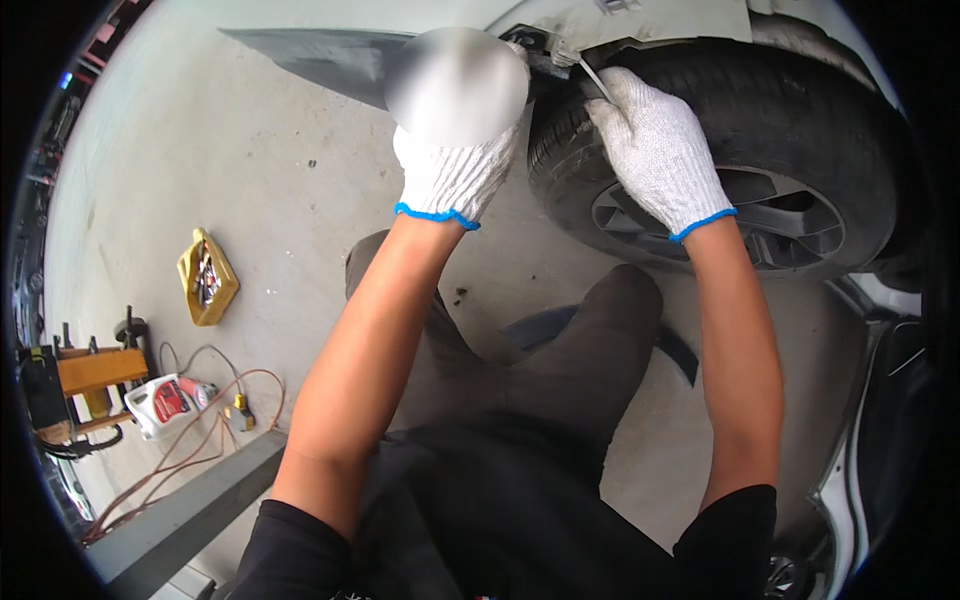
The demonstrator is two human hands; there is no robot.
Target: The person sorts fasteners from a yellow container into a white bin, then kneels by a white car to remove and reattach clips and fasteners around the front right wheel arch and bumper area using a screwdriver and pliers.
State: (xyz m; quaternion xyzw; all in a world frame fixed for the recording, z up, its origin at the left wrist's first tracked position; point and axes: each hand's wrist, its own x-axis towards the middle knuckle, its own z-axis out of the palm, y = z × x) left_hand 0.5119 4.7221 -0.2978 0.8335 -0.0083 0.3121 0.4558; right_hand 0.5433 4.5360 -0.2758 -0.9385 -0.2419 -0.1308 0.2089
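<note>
My right hand [655,140], in a white knit glove with a blue cuff, is closed around a thin metal rod-shaped tool [596,78]. The tool's far end meets a small bracket [565,50] at the edge of the car's light body panel [670,22], just above the tyre [800,110]. Whether it has a handle is hidden by the glove. Beside the same spot, my left hand [455,130] wears a matching glove and reaches up to a dark grey trim panel [330,62]. A blurred patch covers most of that hand, so its fingers cannot be made out.
The alloy wheel [775,205] stands close under my right hand. A curved dark strip [678,358] lies on the floor by my legs. To the left are a cut yellow container [207,280] of small parts, a white jug [160,405], hoses [215,425] and a grey beam [190,510].
</note>
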